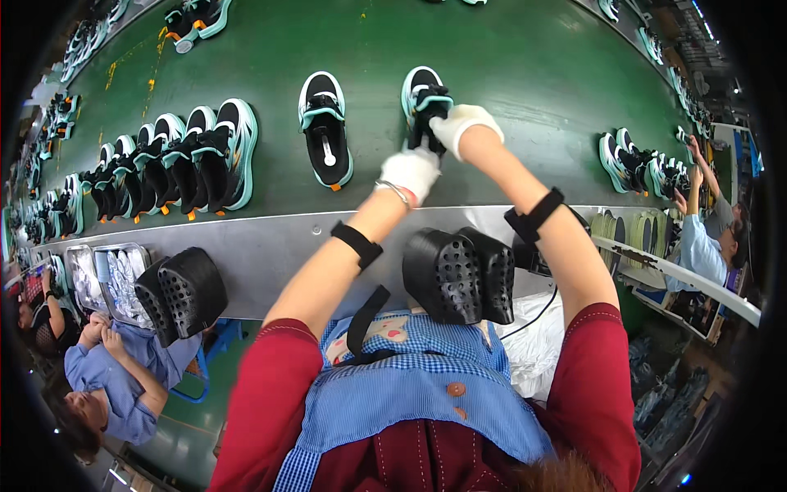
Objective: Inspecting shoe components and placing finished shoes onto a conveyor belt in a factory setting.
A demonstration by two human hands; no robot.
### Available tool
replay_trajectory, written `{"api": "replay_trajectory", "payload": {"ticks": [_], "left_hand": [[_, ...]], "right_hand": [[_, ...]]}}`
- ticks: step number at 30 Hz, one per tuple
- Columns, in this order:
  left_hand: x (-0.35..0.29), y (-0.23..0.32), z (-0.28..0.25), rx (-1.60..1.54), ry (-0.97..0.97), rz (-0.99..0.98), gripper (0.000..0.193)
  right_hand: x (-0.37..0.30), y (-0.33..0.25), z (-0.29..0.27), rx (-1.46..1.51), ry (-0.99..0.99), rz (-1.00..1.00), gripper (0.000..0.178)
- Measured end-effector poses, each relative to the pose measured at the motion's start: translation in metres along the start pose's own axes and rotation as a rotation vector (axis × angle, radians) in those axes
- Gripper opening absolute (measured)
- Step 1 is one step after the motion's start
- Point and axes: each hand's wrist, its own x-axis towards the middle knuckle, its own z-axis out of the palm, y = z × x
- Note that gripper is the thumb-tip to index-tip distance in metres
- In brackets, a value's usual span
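A black and white sneaker with mint-green trim [425, 90] lies toe-away on the green work surface in front of me. My left hand [410, 174], in a white glove, is closed at its heel end. My right hand [467, 127], also gloved, grips the upper right side near the shoe's opening. Both hands hide much of the heel and the fingertips. To the left, a matching sneaker [326, 131] stands apart with its opening toward me; a white strip shows inside it, and an orange tab is at its heel.
A row of matching sneakers [234, 156] runs along the left, with more sneakers [627, 160] at right. Black perforated holders [443, 275] jut from the metal edge [328, 238] near my waist. Other people work at left [123, 369] and right [705, 238].
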Motion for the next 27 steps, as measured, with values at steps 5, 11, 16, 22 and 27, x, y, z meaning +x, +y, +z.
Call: {"api": "replay_trajectory", "payload": {"ticks": [5,11,16,22,27], "left_hand": [[0.007,-0.019,0.030,-0.150,-0.004,0.009,0.027],[0.025,-0.002,0.013,0.076,-0.303,0.026,0.024],[0.040,-0.004,0.033,-0.005,-0.267,-0.114,0.024],[0.019,-0.014,0.046,-0.016,-0.001,-0.134,0.019],[0.000,-0.039,0.068,0.149,0.049,-0.267,0.051]], "right_hand": [[0.013,-0.032,0.030,0.004,-0.045,0.075,0.032],[0.056,-0.010,0.067,0.198,0.178,-0.162,0.039],[0.144,0.033,0.141,0.358,0.178,-0.129,0.034],[0.041,-0.031,0.040,0.254,-0.227,0.018,0.023],[-0.039,0.022,0.018,0.630,-0.189,-0.240,0.040]]}}
